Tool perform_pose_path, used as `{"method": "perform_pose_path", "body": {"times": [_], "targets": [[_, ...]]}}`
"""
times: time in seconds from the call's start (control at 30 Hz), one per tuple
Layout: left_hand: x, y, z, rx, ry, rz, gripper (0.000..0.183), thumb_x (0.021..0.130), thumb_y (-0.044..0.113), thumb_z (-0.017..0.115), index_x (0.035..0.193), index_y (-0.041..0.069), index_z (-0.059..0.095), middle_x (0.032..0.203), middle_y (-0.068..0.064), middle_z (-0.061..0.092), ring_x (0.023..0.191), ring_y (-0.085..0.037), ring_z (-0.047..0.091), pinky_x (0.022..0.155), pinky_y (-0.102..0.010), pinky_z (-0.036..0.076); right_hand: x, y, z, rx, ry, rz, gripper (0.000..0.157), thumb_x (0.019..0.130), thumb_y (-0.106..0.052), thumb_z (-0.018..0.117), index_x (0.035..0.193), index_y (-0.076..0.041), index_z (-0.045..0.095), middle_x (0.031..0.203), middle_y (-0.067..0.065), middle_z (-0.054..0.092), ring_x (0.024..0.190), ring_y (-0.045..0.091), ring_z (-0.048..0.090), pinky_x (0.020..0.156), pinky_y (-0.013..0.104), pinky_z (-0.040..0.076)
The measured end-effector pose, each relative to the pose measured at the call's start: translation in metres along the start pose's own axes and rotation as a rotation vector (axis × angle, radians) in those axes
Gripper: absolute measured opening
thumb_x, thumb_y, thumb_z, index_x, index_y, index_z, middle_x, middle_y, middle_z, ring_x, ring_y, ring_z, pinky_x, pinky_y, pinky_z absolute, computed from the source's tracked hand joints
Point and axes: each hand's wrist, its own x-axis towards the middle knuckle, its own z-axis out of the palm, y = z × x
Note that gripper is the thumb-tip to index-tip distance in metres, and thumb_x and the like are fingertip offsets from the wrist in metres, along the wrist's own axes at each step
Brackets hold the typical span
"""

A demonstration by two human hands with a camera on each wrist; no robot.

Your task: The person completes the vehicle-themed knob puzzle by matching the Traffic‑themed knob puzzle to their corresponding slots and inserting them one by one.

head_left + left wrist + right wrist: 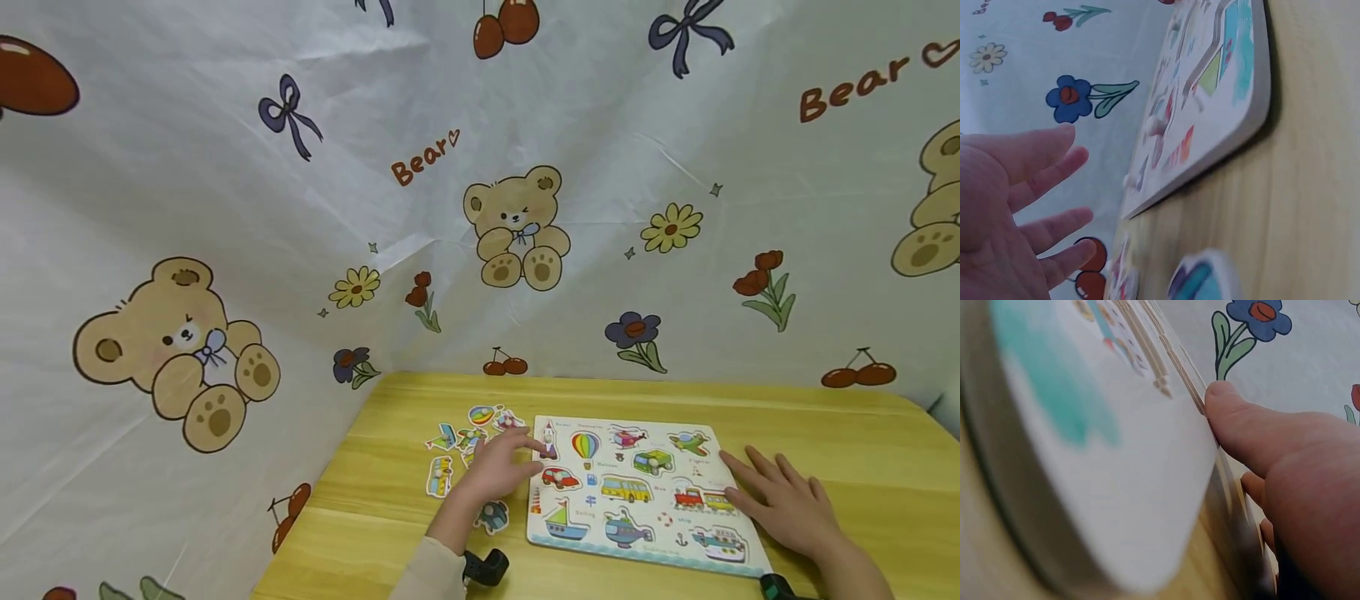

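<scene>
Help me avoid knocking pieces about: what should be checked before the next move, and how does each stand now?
1. Board flat on the table: ok.
2. Right hand at the board's right edge: ok.
3. Left hand holding nothing: ok, fingers spread.
4. All loose pieces in plain sight: not ok, the left hand and arm partly cover some.
5. Rocket fully seated: cannot tell, too small.

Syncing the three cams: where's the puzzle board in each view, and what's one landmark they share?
Head: puzzle board is lower right of centre.
Left wrist: upper centre to right, slanted, cropped at top, right of the left hand.
Right wrist: large, left to centre, cropped at top, left of the right hand.
Shared landmark: the board's teal border.
</scene>
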Motion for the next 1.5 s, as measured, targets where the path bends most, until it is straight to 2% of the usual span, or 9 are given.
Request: {"method": "perform_pose_path", "body": {"times": [0.1, 0.23, 0.37, 0.47, 0.63, 0.8, 0.97, 1.2, 1.5], "targets": [[-0.013, -0.007, -0.01, 0.004, 0.004, -0.013, 0.019, 0.094, 0.03, 0.069, 0.112, 0.027, 0.074, 0.148, -0.008, 0.056, 0.141, -0.032, 0.046, 0.116, -0.074, 0.01, -0.003, 0.004, 0.005, 0.004, 0.006, 0.007, 0.069, 0.102, -0.055, 0.044, 0.16, -0.025, 0.023, 0.157, 0.033, 0.025, 0.138, 0.067, 0.013, 0.098, 0.086, 0.004], [-0.034, -0.025, -0.021, 0.024, 0.02, -0.011, 0.02, 0.092, 0.031, 0.071, 0.11, 0.025, 0.074, 0.145, -0.01, 0.058, 0.138, -0.034, 0.049, 0.113, -0.078, 0.011, -0.003, 0.006, 0.007, 0.008, 0.008, 0.012, 0.069, 0.102, -0.056, 0.044, 0.16, -0.026, 0.023, 0.158, 0.033, 0.024, 0.139, 0.067, 0.012, 0.098, 0.085, 0.003], [-0.052, -0.037, -0.027, 0.071, 0.04, -0.031, 0.018, 0.089, 0.028, 0.072, 0.107, 0.026, 0.075, 0.144, -0.01, 0.059, 0.137, -0.035, 0.05, 0.111, -0.08, 0.009, -0.002, 0.006, 0.007, 0.019, -0.004, 0.015, 0.069, 0.101, -0.057, 0.044, 0.16, -0.026, 0.023, 0.159, 0.032, 0.023, 0.139, 0.066, 0.012, 0.099, 0.085, 0.002], [-0.059, -0.04, -0.028, 0.121, 0.047, -0.048, 0.017, 0.087, 0.027, 0.073, 0.104, 0.027, 0.075, 0.145, -0.01, 0.057, 0.138, -0.036, 0.049, 0.113, -0.078, 0.008, -0.002, 0.004, 0.006, 0.021, 0.0, 0.013, 0.069, 0.101, -0.056, 0.044, 0.16, -0.026, 0.023, 0.159, 0.032, 0.023, 0.139, 0.066, 0.012, 0.1, 0.085, 0.002], [-0.063, -0.043, -0.027, 0.195, 0.028, -0.021, 0.023, 0.079, 0.031, 0.081, 0.102, 0.029, 0.077, 0.146, -0.011, 0.057, 0.136, -0.038, 0.05, 0.113, -0.077, 0.008, -0.002, 0.0, 0.002, 0.013, 0.013, 0.009, 0.068, 0.102, -0.053, 0.045, 0.16, -0.024, 0.025, 0.159, 0.032, 0.024, 0.139, 0.066, 0.012, 0.1, 0.084, 0.004], [-0.069, -0.047, -0.024, 0.22, 0.009, -0.004, 0.025, 0.072, 0.03, 0.085, 0.095, 0.033, 0.077, 0.146, -0.011, 0.056, 0.136, -0.039, 0.049, 0.113, -0.078, 0.01, -0.004, -0.003, 0.002, 0.015, 0.015, 0.005, 0.067, 0.102, -0.052, 0.046, 0.159, -0.023, 0.027, 0.158, 0.032, 0.025, 0.139, 0.066, 0.014, 0.1, 0.084, 0.005], [-0.071, -0.046, -0.023, 0.193, 0.027, -0.022, 0.022, 0.072, 0.025, 0.086, 0.089, 0.032, 0.075, 0.146, -0.011, 0.056, 0.136, -0.041, 0.048, 0.113, -0.078, 0.01, -0.004, -0.002, 0.002, 0.028, 0.015, 0.002, 0.068, 0.102, -0.052, 0.046, 0.16, -0.023, 0.026, 0.159, 0.032, 0.024, 0.14, 0.065, 0.013, 0.1, 0.084, 0.004], [-0.071, -0.044, -0.024, 0.185, 0.05, -0.024, 0.016, 0.073, 0.026, 0.086, 0.077, 0.031, 0.07, 0.145, -0.013, 0.057, 0.136, -0.042, 0.048, 0.111, -0.08, 0.01, -0.004, 0.0, 0.001, 0.045, 0.016, 0.003, 0.069, 0.102, -0.053, 0.046, 0.16, -0.022, 0.025, 0.159, 0.032, 0.022, 0.141, 0.065, 0.01, 0.1, 0.084, 0.003], [-0.073, -0.041, -0.023, 0.197, 0.071, -0.032, 0.013, 0.075, 0.026, 0.085, 0.075, 0.028, 0.072, 0.142, -0.012, 0.059, 0.135, -0.042, 0.049, 0.111, -0.079, 0.011, -0.006, -0.004, 0.0, 0.051, 0.013, 0.003, 0.069, 0.102, -0.052, 0.047, 0.159, -0.019, 0.027, 0.159, 0.032, 0.023, 0.141, 0.065, 0.01, 0.101, 0.084, 0.002]]}}
